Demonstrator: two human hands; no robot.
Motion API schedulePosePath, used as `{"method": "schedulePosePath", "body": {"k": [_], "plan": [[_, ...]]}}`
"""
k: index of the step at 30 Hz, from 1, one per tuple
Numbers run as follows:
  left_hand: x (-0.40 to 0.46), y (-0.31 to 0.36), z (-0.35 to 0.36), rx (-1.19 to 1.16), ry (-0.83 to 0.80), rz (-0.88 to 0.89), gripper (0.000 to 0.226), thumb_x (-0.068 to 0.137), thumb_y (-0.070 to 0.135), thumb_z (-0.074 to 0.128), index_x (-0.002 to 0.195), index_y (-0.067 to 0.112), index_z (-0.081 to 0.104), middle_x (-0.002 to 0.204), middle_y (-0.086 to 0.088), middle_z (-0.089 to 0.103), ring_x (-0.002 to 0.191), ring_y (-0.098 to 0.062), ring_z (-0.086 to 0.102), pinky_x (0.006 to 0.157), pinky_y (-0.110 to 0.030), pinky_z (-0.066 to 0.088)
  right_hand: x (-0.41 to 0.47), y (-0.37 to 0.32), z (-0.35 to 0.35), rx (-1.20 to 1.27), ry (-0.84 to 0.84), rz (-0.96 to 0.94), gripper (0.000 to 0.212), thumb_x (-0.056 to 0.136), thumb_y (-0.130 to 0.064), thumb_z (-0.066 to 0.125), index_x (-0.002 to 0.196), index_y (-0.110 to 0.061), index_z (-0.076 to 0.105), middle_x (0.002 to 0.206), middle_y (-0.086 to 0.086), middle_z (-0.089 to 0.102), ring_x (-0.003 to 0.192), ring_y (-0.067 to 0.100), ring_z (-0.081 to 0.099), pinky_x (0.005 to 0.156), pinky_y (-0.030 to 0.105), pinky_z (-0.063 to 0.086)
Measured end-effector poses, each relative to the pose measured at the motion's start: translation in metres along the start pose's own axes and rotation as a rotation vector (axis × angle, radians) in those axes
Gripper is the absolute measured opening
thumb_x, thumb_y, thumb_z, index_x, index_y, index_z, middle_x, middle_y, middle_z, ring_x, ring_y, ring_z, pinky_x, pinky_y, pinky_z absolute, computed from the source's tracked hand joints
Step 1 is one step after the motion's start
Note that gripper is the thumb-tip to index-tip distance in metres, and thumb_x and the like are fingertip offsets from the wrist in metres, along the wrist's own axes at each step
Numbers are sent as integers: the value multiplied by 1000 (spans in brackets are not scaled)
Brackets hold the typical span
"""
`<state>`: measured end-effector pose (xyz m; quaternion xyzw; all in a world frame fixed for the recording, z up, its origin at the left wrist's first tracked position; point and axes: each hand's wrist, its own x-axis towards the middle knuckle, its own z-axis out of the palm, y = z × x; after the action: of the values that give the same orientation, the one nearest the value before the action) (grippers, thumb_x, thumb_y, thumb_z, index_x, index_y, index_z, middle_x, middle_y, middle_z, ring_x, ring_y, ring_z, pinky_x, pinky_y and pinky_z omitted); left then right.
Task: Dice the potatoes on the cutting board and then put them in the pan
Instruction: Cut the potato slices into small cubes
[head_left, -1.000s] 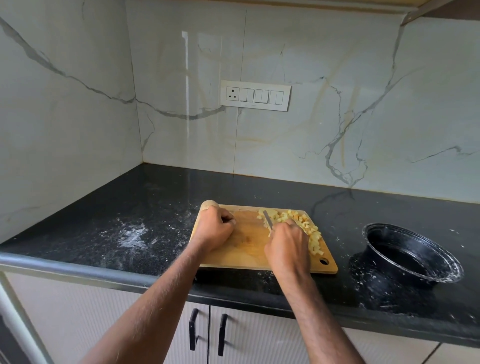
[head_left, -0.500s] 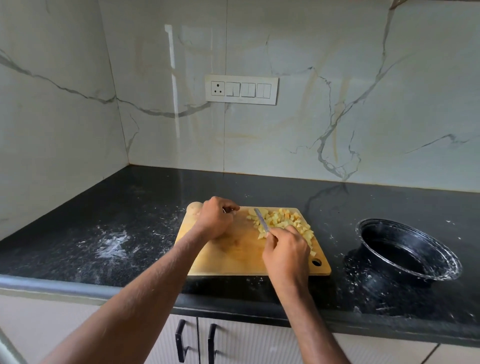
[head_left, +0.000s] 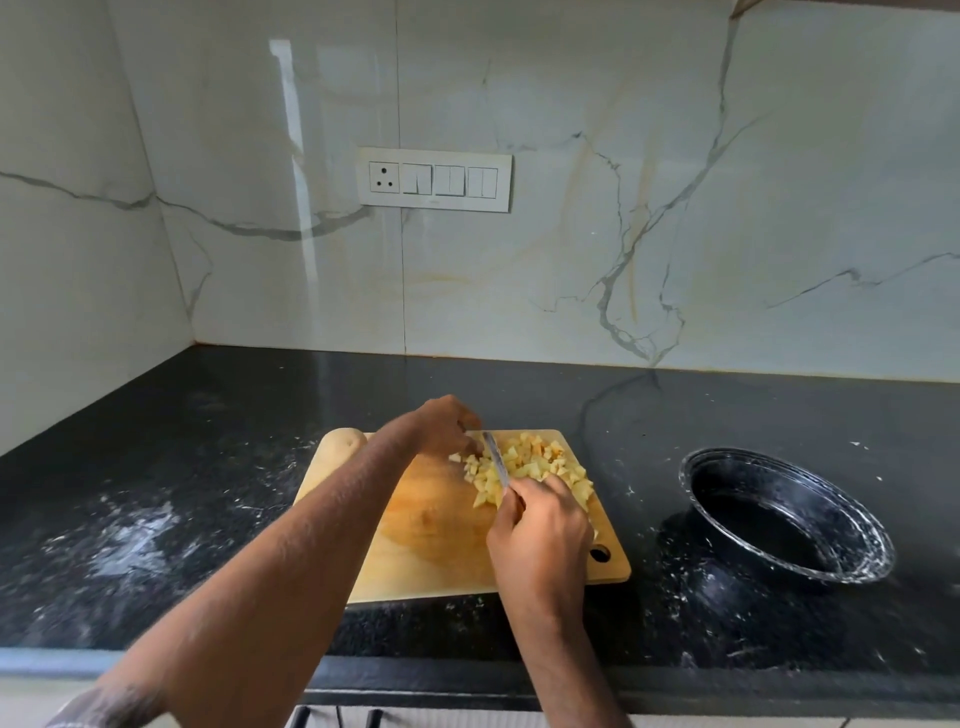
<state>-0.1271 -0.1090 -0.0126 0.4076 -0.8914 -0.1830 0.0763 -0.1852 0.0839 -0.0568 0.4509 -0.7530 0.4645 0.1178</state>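
Board: wooden cutting board lies flat on the black counter, near its front edge, hanging hole at the near right corner.
Diced potato: pale yellow cubes heaped on the far right part of the board; a few stray pieces sit just left of the heap.
Whole potato: one uncut potato at the far left corner of the board, apart from both hands.
Right hand: right hand curled round the knife handle, which it hides; it sits at the near side of the heap, touching the nearest cubes.
Knife: blade points away from the person, lying across the left part of the heap among the cubes.
Left hand: left hand at the far edge of the board, just left of the blade tip; fingers curled downward at the left edge of the heap. Whether they pinch a piece, I cannot tell.
Pan: dark round pan stands on the counter to the right of the board, well apart from both hands, no potato in it.
Counter: white dusty smears left of the board and around the pan.
Wall: marble-look tiles with a white switch plate.
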Motion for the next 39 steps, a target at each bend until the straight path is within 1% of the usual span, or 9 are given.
{"method": "schedulePosePath", "body": {"k": [3,6,10,16,18,23,28,32,39], "plan": [[2,0,-1,-36,-12,-23,36,94,20,69,129,13,66,126,-2,66,107,-18,62,98,-33,52,0,1,0,1,-9,0,9,83,-10,78,92,-12,79,81,-3,65,66,11,61,57,25,55],[0,0,-1,-143,18,-66,29,90,19,74,117,14,63,109,0,65,92,-15,62,78,-25,53,0,1,1,-14,-14,-4,9,83,-11,78,92,-13,79,82,-4,66,67,10,61,58,23,53],[-2,-1,0,-297,205,-111,24,89,13,75,106,17,59,101,0,62,83,-12,59,61,-18,45,1,0,0,-24,-26,7,11,85,-13,77,95,-13,79,85,-3,68,68,11,62,59,21,52],[-22,-10,-9,-394,543,-129,21,87,10,77,107,11,72,102,-4,69,92,-18,65,80,-31,58,2,-1,-1,3,-20,-7,11,85,-13,76,96,-13,79,85,-2,68,67,9,62,57,15,48],[-37,-14,-7,-401,592,-125,17,88,11,76,105,10,74,97,-2,71,87,-16,66,75,-25,57,2,-1,-1,29,-11,-37,12,83,-11,78,94,-12,79,83,-2,68,65,9,61,56,12,44],[-88,-18,5,-362,542,-86,9,91,9,71,96,13,79,86,6,72,80,-6,65,72,-20,57,0,-1,-1,61,-24,-109,11,82,-9,78,92,-11,79,83,0,68,65,11,60,58,18,48],[-123,-31,8,-278,455,-33,10,92,17,71,97,14,79,90,6,72,82,-13,66,71,-23,55,-5,-3,-3,50,-87,-261,7,85,-12,74,91,-12,79,80,-2,64,63,11,56,55,22,47],[-145,-41,13,-163,384,91,38,79,33,81,111,15,74,98,6,63,83,-7,57,71,-14,44,-8,-2,-4,11,-111,-293,8,85,-13,74,92,-11,78,81,-1,63,64,12,56,56,21,45],[-147,-42,23,-103,463,75,46,75,38,83,111,13,74,98,3,56,85,-13,57,83,-28,51,-8,-12,-2,-121,-166,-303,6,86,-9,71,83,-9,77,77,2,62,62,16,55,50,25,46]]}}
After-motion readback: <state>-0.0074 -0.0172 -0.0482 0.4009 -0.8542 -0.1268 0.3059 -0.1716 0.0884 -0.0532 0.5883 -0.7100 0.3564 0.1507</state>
